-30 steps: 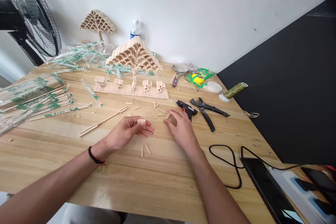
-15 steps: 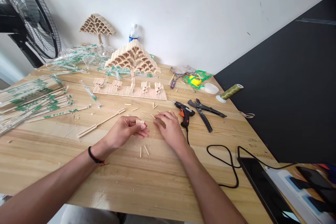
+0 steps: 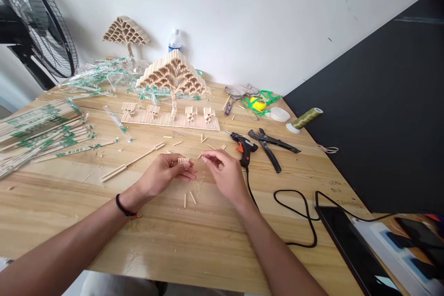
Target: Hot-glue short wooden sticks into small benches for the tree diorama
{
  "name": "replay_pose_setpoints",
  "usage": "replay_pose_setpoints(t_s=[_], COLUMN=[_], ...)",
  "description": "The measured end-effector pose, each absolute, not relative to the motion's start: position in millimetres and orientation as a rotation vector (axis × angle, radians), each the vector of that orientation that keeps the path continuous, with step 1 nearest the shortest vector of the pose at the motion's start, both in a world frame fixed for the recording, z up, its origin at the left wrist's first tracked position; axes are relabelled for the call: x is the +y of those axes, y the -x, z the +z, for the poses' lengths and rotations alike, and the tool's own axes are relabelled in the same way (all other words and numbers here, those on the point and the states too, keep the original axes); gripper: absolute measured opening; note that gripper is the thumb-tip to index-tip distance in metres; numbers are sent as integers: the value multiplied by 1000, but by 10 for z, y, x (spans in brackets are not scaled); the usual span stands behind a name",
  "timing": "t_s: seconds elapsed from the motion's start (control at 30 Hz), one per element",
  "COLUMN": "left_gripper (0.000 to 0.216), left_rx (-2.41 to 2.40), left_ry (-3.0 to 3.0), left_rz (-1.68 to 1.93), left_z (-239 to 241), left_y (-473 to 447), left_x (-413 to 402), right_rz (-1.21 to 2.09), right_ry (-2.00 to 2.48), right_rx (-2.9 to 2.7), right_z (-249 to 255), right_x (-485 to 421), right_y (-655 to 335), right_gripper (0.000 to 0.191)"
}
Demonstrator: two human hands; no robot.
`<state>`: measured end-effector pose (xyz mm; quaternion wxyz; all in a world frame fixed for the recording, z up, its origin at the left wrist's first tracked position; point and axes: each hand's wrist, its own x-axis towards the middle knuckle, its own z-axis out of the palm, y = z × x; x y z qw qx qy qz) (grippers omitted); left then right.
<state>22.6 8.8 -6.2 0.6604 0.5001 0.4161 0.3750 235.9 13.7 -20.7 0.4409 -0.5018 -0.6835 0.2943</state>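
My left hand (image 3: 169,172) pinches a small slatted piece (image 3: 183,160) made of short wooden sticks side by side, held just above the table. Facing it, my right hand (image 3: 224,171) has its thumb and forefinger closed on a short wooden stick (image 3: 200,156). Two cut stick pieces (image 3: 189,199) lie on the wood in front of my hands, and several more are scattered behind them. A black glue gun (image 3: 245,147) with an orange trigger lies right of my right hand. Beyond my hands stands a stick-built tree model (image 3: 173,83) on a slatted base (image 3: 149,118).
Black-handled pliers (image 3: 268,145) and the glue gun's looping cord (image 3: 294,190) lie to the right, near a power strip (image 3: 391,245). Wrapped chopsticks (image 3: 38,125) cover the left side. A second tree model (image 3: 127,34), a bottle (image 3: 175,41) and a fan (image 3: 38,18) stand behind.
My right hand's fingertips have closed on a short stick and lifted it slightly toward my left hand. The left hand keeps its hold on the slatted piece. The view has shifted a little.
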Motion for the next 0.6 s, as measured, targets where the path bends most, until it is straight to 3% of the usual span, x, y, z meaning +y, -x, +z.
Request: replay_pose_setpoints(t_s=[0.13, 0.23, 0.5, 0.6], left_gripper=[50, 51, 50, 48], left_rx=[950, 925, 868, 906], left_ry=[-1164, -1152, -1114, -1124], left_rz=[800, 752, 682, 735], left_z=[-75, -75, -66, -42], left_y=[-234, -243, -254, -240], left_x=[85, 79, 77, 84], right_rz=[1174, 1272, 972, 660], right_ry=[1135, 1117, 1106, 1125], right_rx=[-1396, -1330, -1572, -1779], right_z=[-131, -156, -185, -199], right_x=[-25, -50, -21, 52], right_y=[-2228, -2178, -2232, -2283], right_gripper=[21, 24, 14, 23])
